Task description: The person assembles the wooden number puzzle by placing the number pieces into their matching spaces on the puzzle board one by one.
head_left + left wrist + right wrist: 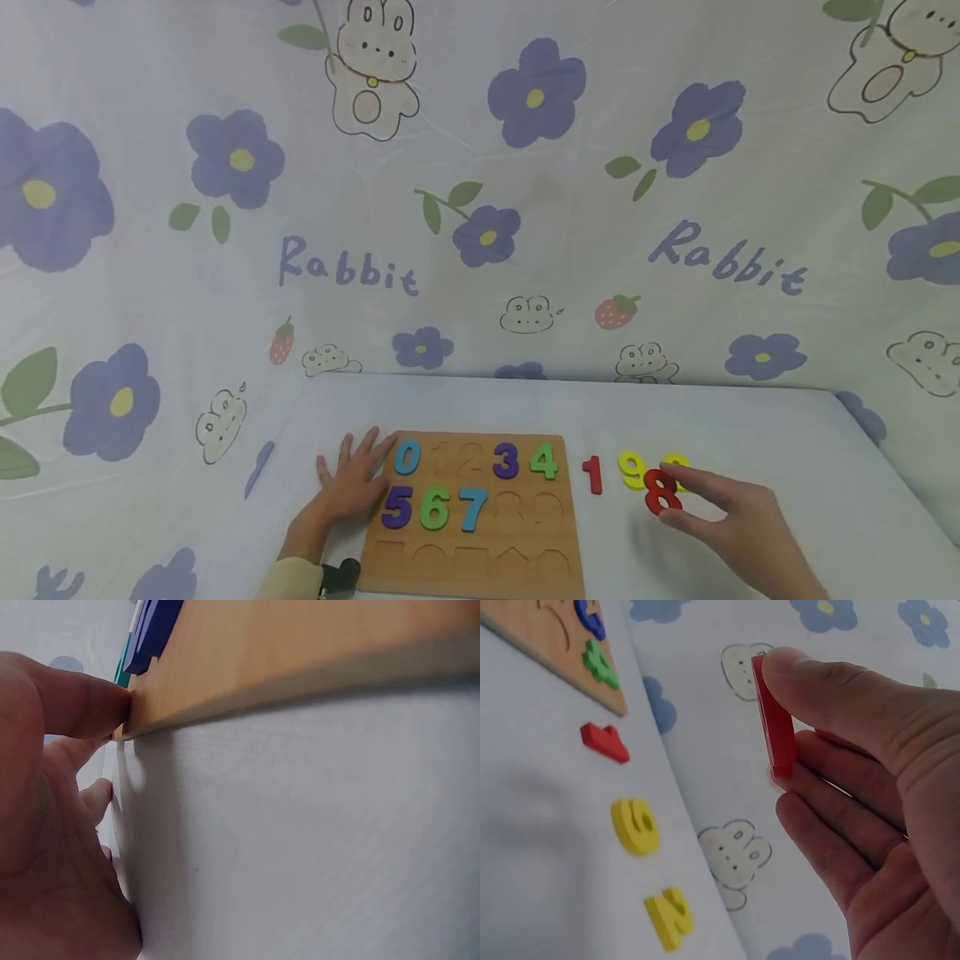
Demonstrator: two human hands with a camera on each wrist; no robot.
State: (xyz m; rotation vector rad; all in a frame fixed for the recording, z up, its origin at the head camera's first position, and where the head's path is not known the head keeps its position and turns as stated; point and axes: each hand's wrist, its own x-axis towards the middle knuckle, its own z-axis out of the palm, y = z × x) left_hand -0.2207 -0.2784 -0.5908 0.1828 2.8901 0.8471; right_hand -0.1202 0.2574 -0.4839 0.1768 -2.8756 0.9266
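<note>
Numeral 8 (662, 491) in head view is right of the board (472, 581), pinched by the right hand (738, 525); left wrist view has the left hand (45, 847), ungripping, thumb touching the board's edge; right wrist view has the 8 edge-on, long axis near upright.

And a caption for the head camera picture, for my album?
Left hand touching a wooden number board, right hand pinching a red 8 near a yellow 9.
</note>
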